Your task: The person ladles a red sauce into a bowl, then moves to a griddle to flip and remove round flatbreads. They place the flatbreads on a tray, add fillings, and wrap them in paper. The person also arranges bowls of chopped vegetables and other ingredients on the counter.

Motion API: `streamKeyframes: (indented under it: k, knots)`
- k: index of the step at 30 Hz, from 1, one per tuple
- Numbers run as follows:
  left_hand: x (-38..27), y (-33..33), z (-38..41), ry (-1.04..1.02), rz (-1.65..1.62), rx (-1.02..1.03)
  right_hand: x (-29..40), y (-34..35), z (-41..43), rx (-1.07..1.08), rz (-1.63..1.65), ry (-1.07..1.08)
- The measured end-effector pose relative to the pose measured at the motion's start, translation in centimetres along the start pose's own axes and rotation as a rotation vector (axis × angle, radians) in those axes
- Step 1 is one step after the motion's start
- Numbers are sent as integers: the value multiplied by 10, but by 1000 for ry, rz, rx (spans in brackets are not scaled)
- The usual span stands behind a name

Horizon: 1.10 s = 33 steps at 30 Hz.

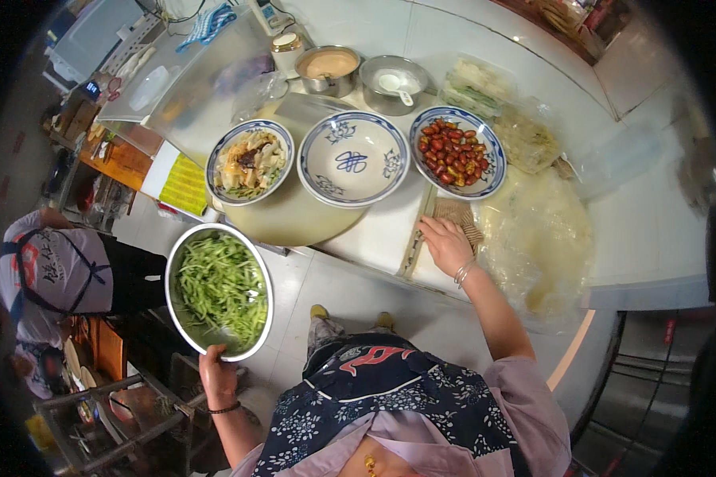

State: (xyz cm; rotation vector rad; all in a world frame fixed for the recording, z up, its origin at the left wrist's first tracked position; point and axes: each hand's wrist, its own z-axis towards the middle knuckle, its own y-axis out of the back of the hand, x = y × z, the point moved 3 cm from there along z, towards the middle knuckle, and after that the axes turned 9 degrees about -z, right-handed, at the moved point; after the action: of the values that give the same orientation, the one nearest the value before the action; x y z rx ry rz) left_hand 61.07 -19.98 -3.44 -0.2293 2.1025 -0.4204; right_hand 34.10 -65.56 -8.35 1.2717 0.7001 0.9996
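Observation:
With its thumb over the rim, my left hand (218, 372) holds a steel bowl (267, 301) of shredded green vegetable (221, 286) out over the floor. My right hand (447, 244) rests at the counter's front, its fingers by a folded striped brown cloth (456, 214); whether it grips the cloth I cannot tell. Three blue-and-white bowls stand in a row. The left one (210, 179) holds pale strips with a dark sauce, the middle bowl (364, 137) is empty, and the right one (494, 128) is filled with red dates or similar small red fruit. Part of a round board (298, 226) lies beneath the left and middle bowls.
Behind the bowls are a steel pot of tan sauce (328, 62), another pot with a white ladle (394, 83) and a lidded jar (286, 56). A cleaver blade (310, 110) lies near them. Plastic bags (531, 238) cover the right side. Another person (59, 268) stands at left.

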Motion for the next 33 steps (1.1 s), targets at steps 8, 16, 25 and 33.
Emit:
streamKeyframes:
  k: [8, 16, 25, 33]
  knots:
    - [55, -49, -53, 188, 28, 105, -15, 5, 30, -191, 1470, -885]
    - [62, -52, -51, 214, 97, 157, 7, -15, 57, 21, 1848, -908]
    - [65, -66, -42, 234, 129, 221, -36, -49, 93, -562, 2114, -1271]
    - [94, -103, -55, 357, 363, 500, -70, -19, 49, -713, 2148, -1130]
